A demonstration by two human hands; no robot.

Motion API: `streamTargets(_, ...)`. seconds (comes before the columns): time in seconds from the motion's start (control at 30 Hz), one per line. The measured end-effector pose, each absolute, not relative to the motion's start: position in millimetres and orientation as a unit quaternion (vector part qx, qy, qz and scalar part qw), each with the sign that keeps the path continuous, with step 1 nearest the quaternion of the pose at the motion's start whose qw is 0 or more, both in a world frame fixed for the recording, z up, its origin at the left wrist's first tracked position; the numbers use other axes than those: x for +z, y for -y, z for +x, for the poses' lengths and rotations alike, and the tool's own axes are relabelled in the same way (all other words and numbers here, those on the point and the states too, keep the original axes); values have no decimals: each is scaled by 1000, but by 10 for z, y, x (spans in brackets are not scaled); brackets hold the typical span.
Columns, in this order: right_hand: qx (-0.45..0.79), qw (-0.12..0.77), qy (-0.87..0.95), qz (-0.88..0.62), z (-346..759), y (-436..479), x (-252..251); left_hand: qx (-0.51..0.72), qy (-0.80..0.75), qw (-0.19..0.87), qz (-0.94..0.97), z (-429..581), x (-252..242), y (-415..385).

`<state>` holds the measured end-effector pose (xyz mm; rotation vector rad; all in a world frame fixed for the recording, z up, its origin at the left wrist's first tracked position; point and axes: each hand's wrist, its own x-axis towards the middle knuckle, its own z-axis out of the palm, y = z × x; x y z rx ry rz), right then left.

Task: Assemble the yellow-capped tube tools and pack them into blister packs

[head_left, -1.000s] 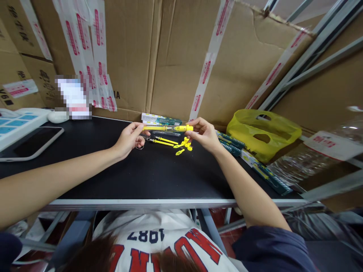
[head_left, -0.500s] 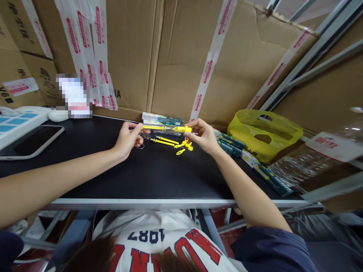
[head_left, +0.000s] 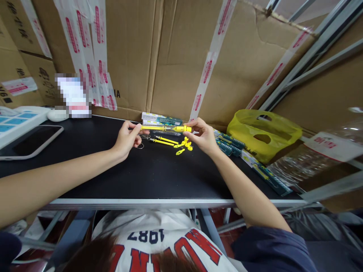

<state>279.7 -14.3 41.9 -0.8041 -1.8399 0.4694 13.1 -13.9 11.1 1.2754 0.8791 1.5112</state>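
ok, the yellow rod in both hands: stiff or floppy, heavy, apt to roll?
Probably stiff: the yellow rod spans straight from left hand to right hand, no visible sag. Likely light for its size; it's slim and merely pinched. May roll unevenly, since its right end is wider.

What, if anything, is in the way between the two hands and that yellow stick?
Nothing visible. The left hand and right hand already hold the stick, one at each end. The loose yellow bits lie on the table, not between them.
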Motion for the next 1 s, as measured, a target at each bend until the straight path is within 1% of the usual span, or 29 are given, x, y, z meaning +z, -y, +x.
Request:
streamTargets(0.07,184,519,766,-331,2791,146,415,615,-358,471,520,133,115,146)
streamTargets(0.2,236,511,759,-328,2751,164,408,611,-359,475,521,135,119,153)
streamTargets(0.4,271,504,755,-319,2715,195,424,608,-350,488,519,139,125,156)
streamTargets(0.47,262,503,758,-322,2735,183,419,605,-352,491,519,139,130,161)
streamTargets(0.73,159,520,774,-324,2805,128,406,602,-352,496,518,137,132,166)
streamTargets(1.0,197,513,774,-315,2796,118,392,606,-361,491,511,140,130,156)
